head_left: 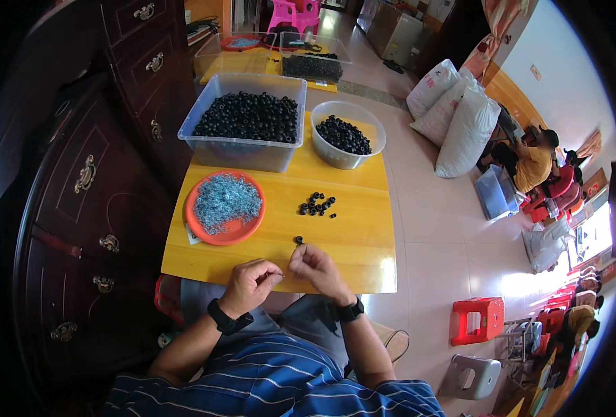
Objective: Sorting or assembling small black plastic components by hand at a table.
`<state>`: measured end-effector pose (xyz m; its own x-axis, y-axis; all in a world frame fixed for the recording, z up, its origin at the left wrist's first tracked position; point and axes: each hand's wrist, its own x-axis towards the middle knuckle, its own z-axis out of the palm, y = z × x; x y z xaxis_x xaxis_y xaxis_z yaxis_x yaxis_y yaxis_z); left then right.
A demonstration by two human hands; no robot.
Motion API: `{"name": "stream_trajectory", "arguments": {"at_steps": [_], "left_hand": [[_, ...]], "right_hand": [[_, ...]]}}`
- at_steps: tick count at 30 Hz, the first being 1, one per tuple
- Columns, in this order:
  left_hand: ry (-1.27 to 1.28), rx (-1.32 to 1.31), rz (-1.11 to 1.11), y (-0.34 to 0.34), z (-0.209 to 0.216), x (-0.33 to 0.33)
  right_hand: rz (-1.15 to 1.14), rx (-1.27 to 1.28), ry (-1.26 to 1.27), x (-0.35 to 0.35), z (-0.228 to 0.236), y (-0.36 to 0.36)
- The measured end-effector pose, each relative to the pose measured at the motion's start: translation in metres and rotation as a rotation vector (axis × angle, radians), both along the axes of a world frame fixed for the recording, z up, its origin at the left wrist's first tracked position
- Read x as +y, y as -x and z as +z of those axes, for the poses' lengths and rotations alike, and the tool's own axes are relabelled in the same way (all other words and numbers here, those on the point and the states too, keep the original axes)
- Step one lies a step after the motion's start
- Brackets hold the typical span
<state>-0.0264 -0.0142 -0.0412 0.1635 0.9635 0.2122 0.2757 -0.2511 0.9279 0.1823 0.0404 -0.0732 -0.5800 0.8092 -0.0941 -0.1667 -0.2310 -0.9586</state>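
Observation:
My left hand (251, 281) is closed in a pinch over the near edge of the yellow table (280, 208). Whatever it pinches is too small to make out. Just to its right, my right hand (316, 270) has its fingers curled together; their grip is hidden. One small black ring-shaped part (298, 240) lies on the table just beyond the right fingertips. Farther off is a loose group of several black parts (315, 204). An orange plate (231, 237) at the left carries a heap of small shiny silver-blue pieces (226, 201).
Behind the plate stands a clear plastic bin (245, 154) of black parts, with a round tub (345, 158) beside it. A dark wooden cabinet (113, 208) borders the left. White sacks (461, 125), a red stool (477, 321) and seated people (534, 167) are to the right.

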Motion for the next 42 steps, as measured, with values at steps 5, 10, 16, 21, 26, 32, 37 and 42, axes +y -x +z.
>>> {"name": "stream_trajectory", "arguments": {"at_steps": [5, 10, 16, 21, 26, 32, 37, 42], "left_hand": [[-0.088, 0.008, 0.066, 0.011, -0.022, 0.006], [0.127, -0.036, 0.062, 0.013, -0.035, 0.007], [0.107, -0.107, 0.056, 0.017, -0.046, 0.009], [0.082, -0.087, 0.057, 0.015, -0.045, 0.009], [0.101, -0.096, 0.061, 0.015, -0.053, 0.006], [0.12, -0.107, 0.02, 0.018, -0.052, 0.005], [0.251, -0.237, -0.02, 0.002, -0.02, 0.008], [-0.063, -0.039, -0.042, -0.02, 0.014, 0.024]], "right_hand": [[-0.431, -0.723, -0.542, 0.057, 0.013, -0.003], [-0.563, -0.834, -0.713, 0.09, 0.009, -0.009], [-0.535, -0.973, -0.821, 0.098, 0.009, -0.001], [-0.535, -1.004, -0.858, 0.096, 0.008, 0.0], [-0.471, -1.006, -0.818, 0.092, 0.009, -0.003], [-0.429, -0.615, -0.41, 0.062, 0.019, -0.016], [-0.323, 0.173, 0.171, 0.018, 0.012, -0.025], [-0.298, 0.21, 0.145, -0.002, -0.002, -0.024]]}}
